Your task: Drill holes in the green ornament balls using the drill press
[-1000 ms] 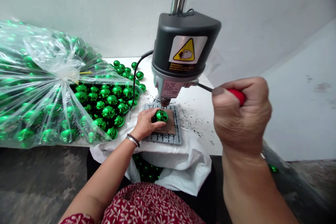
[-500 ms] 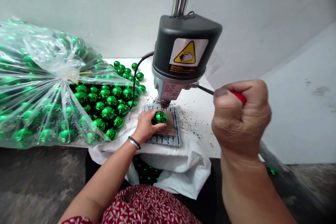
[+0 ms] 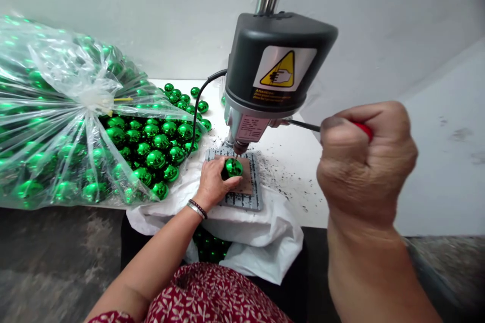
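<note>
Thumb and fingers of my left hand (image 3: 215, 181) grip a shiny green bauble (image 3: 234, 167) on a brown board (image 3: 245, 181). The board lies on the slotted grey base plate (image 3: 254, 202) of a drill press (image 3: 282, 68). Right above the bauble is the drill chuck (image 3: 241, 147); its thin bit reaches down to the bauble's top, and whether it is inside cannot be made out. My right hand (image 3: 366, 161) is closed around the red handle (image 3: 364, 130) of the press's feed lever (image 3: 305, 125), in front and to the right of the machine.
A tied clear plastic bag (image 3: 91, 96) full of green baubles fills the table's left side, with loose baubles (image 3: 195, 92) behind it. Dark shavings (image 3: 280, 174) litter the white table. A white cloth or sack (image 3: 271, 247) hangs at its front edge, baubles inside. A black cable (image 3: 200, 98) runs beside the press.
My right hand and the lever handle appear farther right and slightly higher. The drill head also looks shifted right as the view moves a little. My left hand still holds the bauble in place.
</note>
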A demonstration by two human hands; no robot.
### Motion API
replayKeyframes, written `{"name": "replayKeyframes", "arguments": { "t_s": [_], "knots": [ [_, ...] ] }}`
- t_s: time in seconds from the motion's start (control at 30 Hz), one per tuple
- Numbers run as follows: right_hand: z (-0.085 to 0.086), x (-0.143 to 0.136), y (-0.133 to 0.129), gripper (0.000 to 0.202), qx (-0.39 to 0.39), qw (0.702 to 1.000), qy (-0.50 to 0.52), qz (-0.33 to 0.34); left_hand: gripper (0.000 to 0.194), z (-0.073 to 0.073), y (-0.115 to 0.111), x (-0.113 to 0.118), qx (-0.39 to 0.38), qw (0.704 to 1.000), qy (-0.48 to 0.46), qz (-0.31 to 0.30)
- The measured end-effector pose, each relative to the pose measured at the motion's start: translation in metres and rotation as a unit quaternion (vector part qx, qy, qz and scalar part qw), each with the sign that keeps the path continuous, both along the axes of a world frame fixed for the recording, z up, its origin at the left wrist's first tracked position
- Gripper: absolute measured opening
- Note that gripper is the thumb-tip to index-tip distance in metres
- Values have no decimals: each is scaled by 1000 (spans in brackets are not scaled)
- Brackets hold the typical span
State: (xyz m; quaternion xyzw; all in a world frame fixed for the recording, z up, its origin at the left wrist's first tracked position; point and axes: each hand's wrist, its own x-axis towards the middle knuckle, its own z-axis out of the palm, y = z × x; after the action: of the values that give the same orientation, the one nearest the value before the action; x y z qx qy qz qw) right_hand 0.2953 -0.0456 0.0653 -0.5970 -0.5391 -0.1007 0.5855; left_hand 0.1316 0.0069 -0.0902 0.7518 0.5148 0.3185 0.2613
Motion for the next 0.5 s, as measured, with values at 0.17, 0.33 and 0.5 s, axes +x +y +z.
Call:
{"name": "replayKeyframes", "arguments": {
  "t_s": [0.17, 0.33, 0.5],
  "knots": [
    [8, 1, 4, 20, -12, 1000, 13, -4, 42, -1, -2, 1, 20, 999, 33, 16],
    [5, 4, 4, 20, -11, 1000, 2, -1, 41, -1, -4, 2, 24, 998, 57, 30],
    [7, 3, 4, 20, -18, 1000, 12, 8, 42, 0, -3, 3, 28, 997, 61, 33]
  ]
}}
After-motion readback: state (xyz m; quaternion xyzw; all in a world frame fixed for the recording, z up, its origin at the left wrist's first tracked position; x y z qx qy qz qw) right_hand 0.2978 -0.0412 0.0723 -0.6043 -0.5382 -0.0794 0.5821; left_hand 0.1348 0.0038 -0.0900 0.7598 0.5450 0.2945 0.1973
